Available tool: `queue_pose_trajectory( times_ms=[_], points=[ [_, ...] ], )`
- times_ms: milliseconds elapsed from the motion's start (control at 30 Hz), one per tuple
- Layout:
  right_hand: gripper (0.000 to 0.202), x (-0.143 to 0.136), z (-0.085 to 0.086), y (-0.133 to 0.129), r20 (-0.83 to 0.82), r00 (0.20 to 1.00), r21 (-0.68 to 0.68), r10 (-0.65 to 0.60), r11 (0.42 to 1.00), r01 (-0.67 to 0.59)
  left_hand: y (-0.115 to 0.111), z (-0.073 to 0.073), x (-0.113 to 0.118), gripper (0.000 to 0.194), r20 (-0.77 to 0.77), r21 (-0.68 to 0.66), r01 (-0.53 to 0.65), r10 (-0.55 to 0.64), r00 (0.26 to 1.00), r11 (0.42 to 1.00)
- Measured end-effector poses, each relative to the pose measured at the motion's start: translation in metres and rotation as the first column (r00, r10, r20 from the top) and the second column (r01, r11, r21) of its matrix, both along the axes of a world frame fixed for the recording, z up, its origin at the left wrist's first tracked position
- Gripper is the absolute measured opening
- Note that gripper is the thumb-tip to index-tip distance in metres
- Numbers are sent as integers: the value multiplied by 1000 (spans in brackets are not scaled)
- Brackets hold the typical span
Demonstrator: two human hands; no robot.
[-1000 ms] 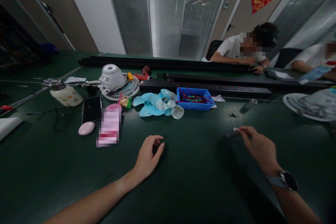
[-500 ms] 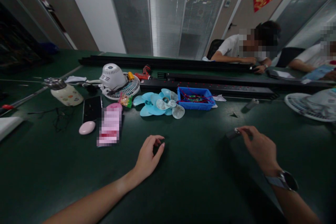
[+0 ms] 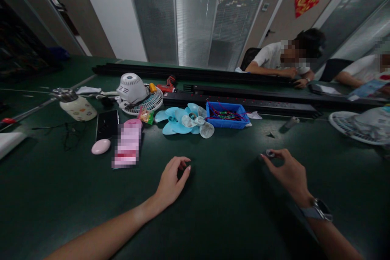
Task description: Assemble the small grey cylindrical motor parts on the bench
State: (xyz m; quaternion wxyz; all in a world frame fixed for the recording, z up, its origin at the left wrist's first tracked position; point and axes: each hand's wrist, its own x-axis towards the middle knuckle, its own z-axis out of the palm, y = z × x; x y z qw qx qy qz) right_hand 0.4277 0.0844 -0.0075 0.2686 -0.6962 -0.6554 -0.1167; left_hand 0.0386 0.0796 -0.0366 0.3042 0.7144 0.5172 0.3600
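Apparently, a small cylinder (image 3: 269,153) with a shiny end is pinched between the thumb and forefinger of the right hand (image 3: 288,174), low over the green table (image 3: 219,203); whether its base touches the surface cannot be told, as much of its body is hidden. The left hand (image 3: 173,182) is loosely curled, with a gap left between thumb and fingers, and nothing is seen to be held in it.

Judging by its look, the cylinder should be hard, stiff and light enough for two fingers. Its round side may well be slippery and prone to roll, so it is best gripped across opposite sides, near the shiny end. Little fragility is suggested.

Just beyond, a dark triangle (image 3: 269,134) and a second cylinder (image 3: 291,123) are found, either of which could be knocked. Farther off, a blue tray (image 3: 227,123) is filled with wires (image 3: 227,115), with pale blue fan blades (image 3: 171,129) placed beside it. To the far right, a white fan guard (image 3: 343,128) is seen, well apart.
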Motion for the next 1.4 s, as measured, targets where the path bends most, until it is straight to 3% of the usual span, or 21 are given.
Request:
queue_pose_trajectory(
  times_ms=[67,133,233,367,467,600,700,833,1067,1267,1400],
  points=[
    [40,-26,6,0,-72,989,-5,127,992,-127,0,2,0,24,14,-5,9,-9,1000,1000],
    [35,-61,15,-2,-159,940,-45,303,948,-314,-1,5,1,25,31,2,35,-35,999,999],
    [35,-117,23,-9,-273,809,-90,521,823,-560,-4,11,1,31,32,38,93,-94,995,995],
    [42,-167,17,-21,-359,680,-137,639,685,-716,-8,16,0,38,19,111,190,-193,981,976],
    [43,-181,7,-27,-478,624,-153,618,641,-752,-9,17,0,38,21,178,231,-238,971,956],
    [50,-186,-2,-31,-697,552,-126,458,679,-723,-10,17,1,32,29,209,195,-205,978,958],
    [42,-187,-4,-31,-780,500,-137,376,677,-723,-11,19,2,27,27,230,208,-220,975,951],
    [24,-187,-2,-28,-795,472,-140,381,641,-754,-12,20,5,23,7,245,253,-262,965,936],
    [23,-188,-5,-29,-814,434,-112,386,630,-769,-14,18,8,16,61,244,220,-242,968,944],
    [34,-186,-6,-29,-821,458,-153,340,643,-751,0,13,0,16,87,316,-12,-17,996,949],
    [36,-186,-3,-29,-819,476,-183,321,640,-746,8,6,-3,15,-39,190,-2,10,999,982]
  ],
)
